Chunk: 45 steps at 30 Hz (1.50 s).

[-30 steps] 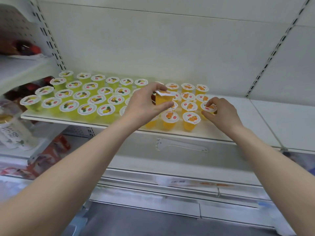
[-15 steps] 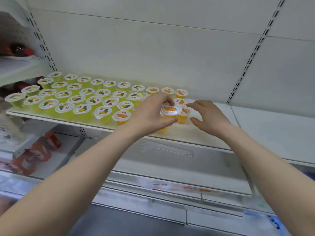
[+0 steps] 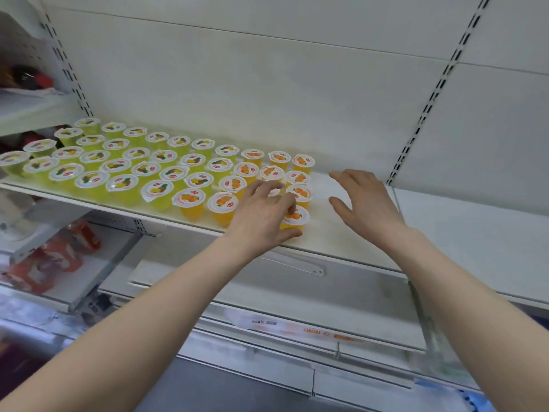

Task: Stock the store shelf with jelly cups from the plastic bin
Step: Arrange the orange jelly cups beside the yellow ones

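We are at the placing step. Our left hand (image 3: 261,215) is curled round one orange jelly cup (image 3: 296,217), with the thumb low at its side and the fingers over its lid. The cup is at the front edge of the shelf (image 3: 341,236), at the right end of the front row. We cannot tell if its base already sits fully on the board. Our right hand (image 3: 367,200) is spread and holds nothing. It hovers above the bare part of the shelf, just right of the cups.

We think the next move needs a gentle release, so that the light cup does not tip or push its neighbours, which stand very close. After that, more cups must come from the plastic bin, which is not in view. The bare white board to the right looks like the place for the next column.

The cups are small tapered tubs of thin clear plastic, wider at the top. Each is sealed with a flat white lid that carries a printed fruit picture. The jelly colour shows through the walls. The orange cups (image 3: 252,169) make the right block, and the yellow-green cups (image 3: 118,168) fill the left in neat rows. The shelf is smooth and white, probably painted metal, and the back panel (image 3: 267,84) looks matt.
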Each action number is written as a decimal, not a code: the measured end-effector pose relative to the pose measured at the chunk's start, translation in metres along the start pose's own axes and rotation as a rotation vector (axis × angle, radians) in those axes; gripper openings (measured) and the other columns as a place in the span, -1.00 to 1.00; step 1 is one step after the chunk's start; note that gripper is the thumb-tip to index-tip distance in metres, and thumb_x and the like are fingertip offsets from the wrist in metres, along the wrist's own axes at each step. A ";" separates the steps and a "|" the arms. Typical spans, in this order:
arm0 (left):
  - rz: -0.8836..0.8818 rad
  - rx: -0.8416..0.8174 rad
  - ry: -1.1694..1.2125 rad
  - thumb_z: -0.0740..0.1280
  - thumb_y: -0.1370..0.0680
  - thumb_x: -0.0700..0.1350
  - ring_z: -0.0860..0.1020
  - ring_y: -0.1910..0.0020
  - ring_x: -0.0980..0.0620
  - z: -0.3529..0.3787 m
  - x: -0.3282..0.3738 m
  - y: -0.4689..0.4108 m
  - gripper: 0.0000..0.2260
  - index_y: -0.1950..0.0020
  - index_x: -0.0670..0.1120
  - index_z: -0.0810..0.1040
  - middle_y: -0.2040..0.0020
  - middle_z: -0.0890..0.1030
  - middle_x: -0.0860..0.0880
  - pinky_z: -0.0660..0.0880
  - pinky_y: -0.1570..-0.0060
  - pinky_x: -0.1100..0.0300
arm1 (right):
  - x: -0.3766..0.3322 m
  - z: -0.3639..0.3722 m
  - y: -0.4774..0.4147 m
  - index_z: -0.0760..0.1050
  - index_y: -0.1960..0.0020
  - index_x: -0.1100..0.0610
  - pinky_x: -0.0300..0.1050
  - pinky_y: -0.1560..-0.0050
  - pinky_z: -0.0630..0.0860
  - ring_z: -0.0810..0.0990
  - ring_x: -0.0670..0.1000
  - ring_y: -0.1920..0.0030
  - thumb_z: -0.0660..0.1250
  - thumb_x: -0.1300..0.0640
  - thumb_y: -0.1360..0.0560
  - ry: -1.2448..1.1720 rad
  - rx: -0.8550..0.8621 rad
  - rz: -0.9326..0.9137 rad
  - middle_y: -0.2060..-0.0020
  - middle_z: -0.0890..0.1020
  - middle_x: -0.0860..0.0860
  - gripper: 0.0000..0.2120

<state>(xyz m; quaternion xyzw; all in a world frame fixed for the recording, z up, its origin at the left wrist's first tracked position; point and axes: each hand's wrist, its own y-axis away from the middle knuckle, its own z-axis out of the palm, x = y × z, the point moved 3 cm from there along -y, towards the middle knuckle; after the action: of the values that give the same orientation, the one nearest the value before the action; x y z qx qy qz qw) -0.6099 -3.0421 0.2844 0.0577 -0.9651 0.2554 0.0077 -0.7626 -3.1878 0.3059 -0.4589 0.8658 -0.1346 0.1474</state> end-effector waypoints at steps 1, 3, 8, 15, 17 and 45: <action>0.001 0.002 -0.014 0.49 -0.32 0.23 0.46 -0.29 -0.11 0.001 0.000 0.000 -0.60 0.08 -0.02 0.50 0.12 0.68 0.00 0.31 -0.27 -0.08 | 0.000 0.001 0.000 0.36 -0.45 0.10 0.04 -0.34 0.28 0.34 0.15 -0.36 0.27 0.04 -0.58 -0.001 0.001 -0.003 -0.32 0.48 0.08 -0.54; 0.010 0.013 -0.044 0.49 -0.31 0.24 0.47 -0.28 -0.11 0.003 0.001 0.001 -0.59 0.09 -0.02 0.50 0.14 0.68 0.00 0.32 -0.26 -0.08 | 0.001 0.002 -0.002 0.37 -0.44 0.10 0.04 -0.33 0.28 0.34 0.15 -0.36 0.27 0.04 -0.58 -0.004 0.004 -0.006 -0.32 0.48 0.09 -0.55; 0.019 0.036 -0.013 0.28 -0.42 0.34 0.41 -0.35 -0.10 0.001 -0.002 0.004 -0.58 0.03 0.01 0.53 -0.05 0.64 0.04 0.22 -0.38 -0.09 | -0.008 -0.004 -0.013 0.40 -0.42 0.11 0.10 -0.28 0.32 0.37 0.19 -0.33 0.29 0.06 -0.56 -0.012 0.040 -0.053 -0.30 0.50 0.11 -0.56; -0.103 0.160 -0.057 0.15 -0.55 0.16 0.49 -0.26 -0.13 -0.047 -0.046 0.031 -0.62 -0.15 -0.04 0.58 -0.12 0.63 -0.02 0.28 -0.36 -0.12 | -0.065 -0.006 -0.038 0.47 -0.35 0.13 0.12 -0.16 0.41 0.46 0.23 -0.24 0.18 -0.06 -0.53 -0.003 0.086 -0.258 -0.21 0.56 0.14 -0.54; -0.149 0.157 -0.124 0.15 -0.57 0.12 0.50 -0.24 -0.14 -0.060 -0.071 0.050 -0.64 -0.17 -0.05 0.57 -0.12 0.62 -0.03 0.29 -0.34 -0.12 | -0.091 -0.003 -0.043 0.48 -0.33 0.13 0.10 -0.12 0.43 0.48 0.22 -0.22 0.14 -0.12 -0.52 0.018 0.098 -0.349 -0.17 0.57 0.13 -0.50; -0.976 -0.081 -0.382 0.35 -0.55 0.00 0.54 -0.13 -0.12 -0.207 -0.377 0.565 -0.72 -0.22 -0.05 0.56 -0.14 0.62 -0.03 0.46 -0.17 0.02 | -0.655 0.231 -0.014 0.47 -0.33 0.16 0.07 -0.18 0.42 0.50 0.16 -0.21 0.17 -0.07 -0.55 -0.334 -0.158 -1.018 -0.20 0.56 0.09 -0.54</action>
<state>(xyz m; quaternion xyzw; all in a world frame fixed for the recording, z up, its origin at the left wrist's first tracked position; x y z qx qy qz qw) -0.3032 -2.4112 0.1696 0.5458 -0.8192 0.1695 -0.0481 -0.3141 -2.6716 0.1847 -0.8451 0.5064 -0.0489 0.1641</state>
